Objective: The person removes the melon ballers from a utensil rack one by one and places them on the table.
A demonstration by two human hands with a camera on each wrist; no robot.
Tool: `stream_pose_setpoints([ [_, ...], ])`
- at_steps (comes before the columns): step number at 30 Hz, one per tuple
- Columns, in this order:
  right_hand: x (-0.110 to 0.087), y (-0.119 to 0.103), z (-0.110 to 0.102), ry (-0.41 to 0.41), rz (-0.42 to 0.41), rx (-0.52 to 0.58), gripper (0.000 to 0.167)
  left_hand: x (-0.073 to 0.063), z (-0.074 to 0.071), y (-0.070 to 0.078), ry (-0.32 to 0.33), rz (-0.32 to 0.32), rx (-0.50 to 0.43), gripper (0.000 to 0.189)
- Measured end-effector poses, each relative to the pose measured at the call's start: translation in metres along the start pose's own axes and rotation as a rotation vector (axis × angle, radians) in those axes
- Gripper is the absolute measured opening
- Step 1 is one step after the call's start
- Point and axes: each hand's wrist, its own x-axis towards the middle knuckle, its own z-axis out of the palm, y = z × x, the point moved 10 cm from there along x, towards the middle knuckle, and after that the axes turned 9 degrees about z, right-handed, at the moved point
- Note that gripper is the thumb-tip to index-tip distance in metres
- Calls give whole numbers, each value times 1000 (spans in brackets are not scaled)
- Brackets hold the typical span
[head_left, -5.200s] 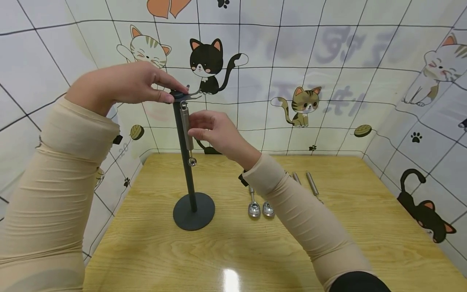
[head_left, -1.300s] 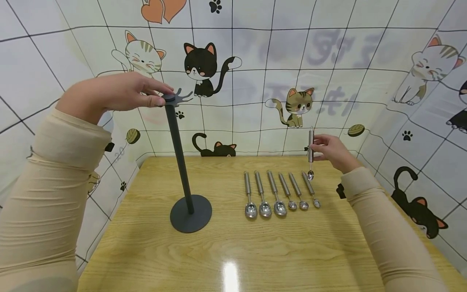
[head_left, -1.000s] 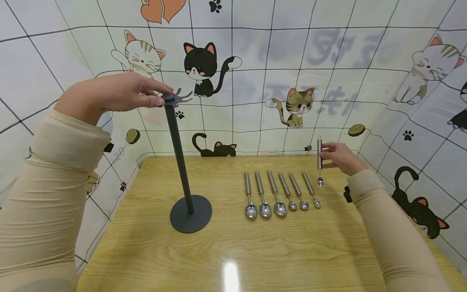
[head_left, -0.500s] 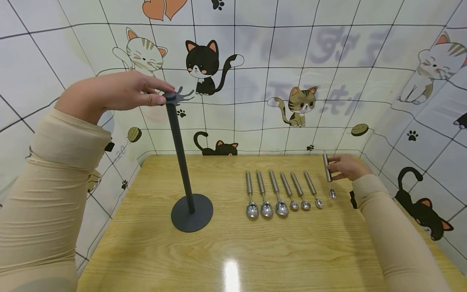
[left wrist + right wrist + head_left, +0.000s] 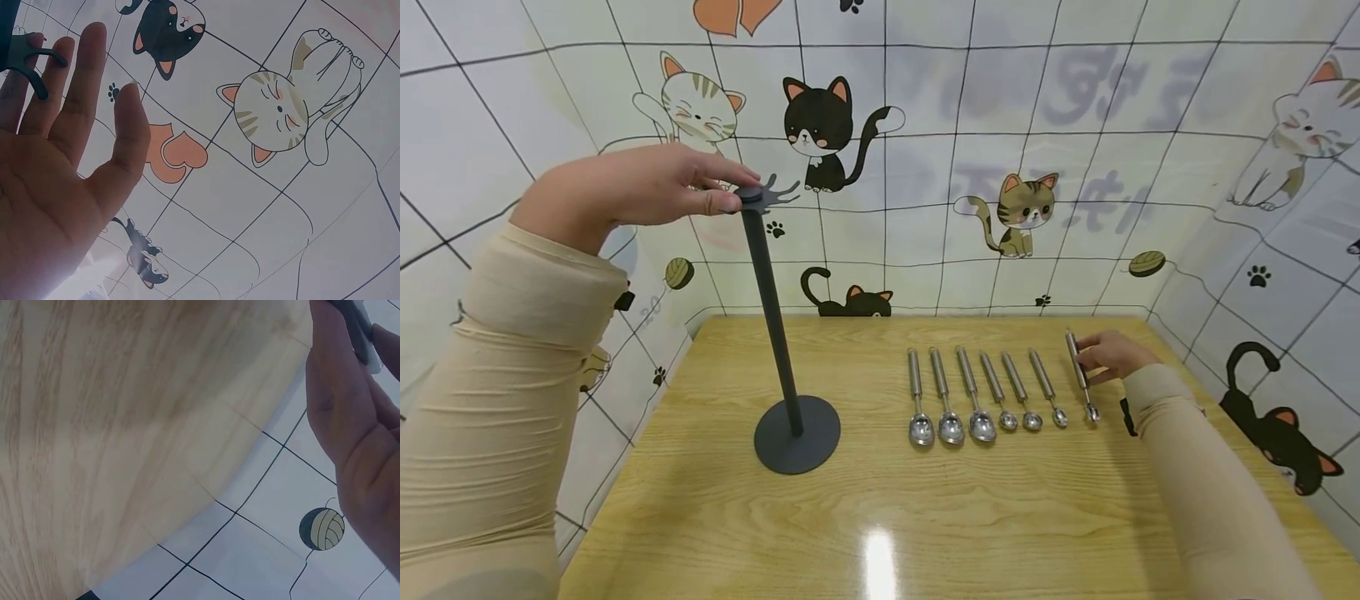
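At the right end of a row of steel scoops, my right hand (image 5: 1116,354) pinches the handle of a small steel melon baller (image 5: 1081,375) between thumb and fingers. Its scoop end is low over the wood, pointing toward me. The right wrist view catches only a piece of the grey handle (image 5: 357,331) at the fingers. My left hand (image 5: 647,185) rests at the top cap of a dark grey hook stand (image 5: 769,300), thumb and fingers extended. In the left wrist view the fingers are straight, with the stand's hooks (image 5: 31,59) in front of them.
Left of the held one lie several scoops: larger ones (image 5: 951,428) on the left, smaller melon ballers (image 5: 1032,422) on the right, handles pointing away. The stand's round base (image 5: 797,458) sits on the wooden table (image 5: 970,525). Cat-print sheeting (image 5: 917,175) encloses the back and sides.
My right hand has taken the melon baller from the stand's hooks, carried it right and lowered it beside the row. My left hand has stayed at the stand's top.
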Motion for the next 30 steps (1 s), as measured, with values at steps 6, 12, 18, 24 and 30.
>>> stream_pose_setpoints([
  [6, 6, 10, 4, -8, 27, -28, 58, -2, -1, 2, 5, 6, 14, 51],
  [12, 9, 21, 6, 2, 43, -72, 56, -1, -1, 3, 1, 10, 17, 51],
  [18, 9, 28, 11, 14, 48, -88, 53, -2, 1, 3, -12, -3, -1, 52],
  [24, 8, 28, 15, 30, 28, -133, 50, -3, 1, 5, -14, 0, 15, 52],
  [30, 13, 31, 11, 67, 31, -192, 52, -3, 2, 4, -8, -14, 4, 52],
])
